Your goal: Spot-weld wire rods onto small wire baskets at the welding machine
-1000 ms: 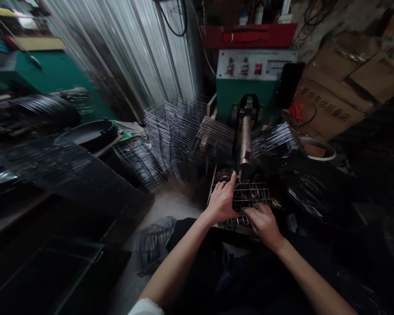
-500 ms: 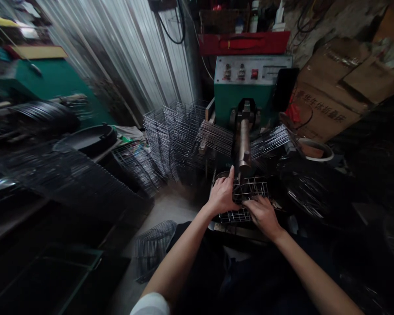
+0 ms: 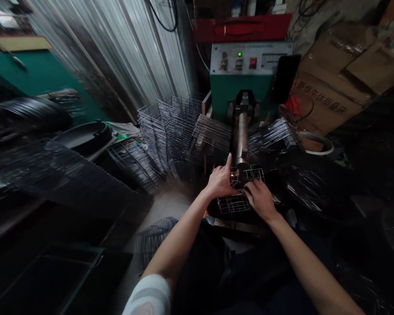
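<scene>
Under the metal electrode arm [image 3: 242,138] of a green spot welder [image 3: 230,98] lies a small wire basket [image 3: 233,204]. My left hand [image 3: 219,181] grips its left side, fingers curled at the wire, with one finger pointing up beside the arm. On the right, my right hand [image 3: 261,199] has its fingers closed on the near edge of the basket. What exactly its fingertips pinch is hidden. Orange sparks glow between my hands, below the electrode tip. A green lamp [image 3: 239,54] is lit on the welder's panel.
Stacked wire panels [image 3: 160,135] stand left of the welder. Wire rods [image 3: 213,131] flank the electrode arm, with another bundle [image 3: 272,134] opposite. A white-rimmed bowl [image 3: 328,146] and cardboard boxes [image 3: 328,87] are at the right. Another wire basket [image 3: 154,236] sits on the floor by my left arm.
The electrode arm's tip has come down onto the basket. Sparks have appeared and the green lamp has lit. Both hands keep their hold on the basket. The view has tilted slightly downward.
</scene>
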The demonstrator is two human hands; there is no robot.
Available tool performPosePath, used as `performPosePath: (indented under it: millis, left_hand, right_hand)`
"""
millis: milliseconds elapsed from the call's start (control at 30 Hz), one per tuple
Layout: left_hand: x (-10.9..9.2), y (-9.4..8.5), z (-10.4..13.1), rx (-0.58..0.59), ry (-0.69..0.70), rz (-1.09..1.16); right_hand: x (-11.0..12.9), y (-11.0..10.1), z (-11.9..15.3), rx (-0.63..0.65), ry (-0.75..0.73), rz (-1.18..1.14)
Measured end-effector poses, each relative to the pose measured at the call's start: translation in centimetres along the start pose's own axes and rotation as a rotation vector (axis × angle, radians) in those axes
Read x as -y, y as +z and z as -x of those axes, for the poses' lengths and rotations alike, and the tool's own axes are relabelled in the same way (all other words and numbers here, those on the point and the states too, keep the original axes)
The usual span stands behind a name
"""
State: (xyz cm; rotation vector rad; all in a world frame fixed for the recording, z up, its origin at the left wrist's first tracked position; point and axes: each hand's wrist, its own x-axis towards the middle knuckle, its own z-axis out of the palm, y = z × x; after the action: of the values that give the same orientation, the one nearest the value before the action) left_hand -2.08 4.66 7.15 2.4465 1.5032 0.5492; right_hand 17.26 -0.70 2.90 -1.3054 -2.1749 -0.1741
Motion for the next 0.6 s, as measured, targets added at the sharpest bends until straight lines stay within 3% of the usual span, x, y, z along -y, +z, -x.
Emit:
performPosePath:
  millis: [267,600]
  left_hand:
    - [0.7,-0.6,-1.4,0.054,0.009,-0.004]
    - [2.1,-0.7,-3.4,0.057,0.036,-0.068]
  right_hand:
    - [-1.7,-0.8,-0.8,0.077,-0.002,0.142]
    - [-2.6,-0.5,-2.6,0.092,0.015,0.120]
